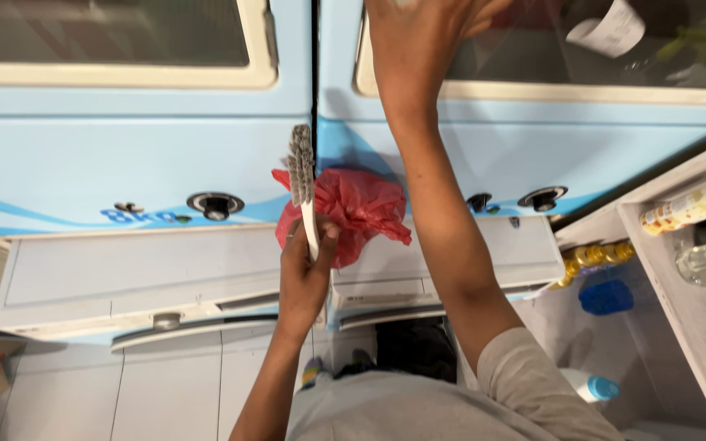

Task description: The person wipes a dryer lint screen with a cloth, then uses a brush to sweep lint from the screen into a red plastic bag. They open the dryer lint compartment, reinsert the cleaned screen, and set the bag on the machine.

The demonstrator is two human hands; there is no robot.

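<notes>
1. Red crumpled plastic bag (351,214) and a white-handled worn brush (302,175) sit clamped together in the left hand (304,273), over the light-blue freezer's (124,163) front edge.
2. Right hand (418,37) lies on the right glass lid (614,49); fingers cut off, can't tell.

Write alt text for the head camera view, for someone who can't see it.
Seen from above, the left hand holds a white brush and a red plastic bag, while the right hand reaches onto the glass lid of a pale blue chest freezer. Bottles stand on a white shelf at right.
</notes>
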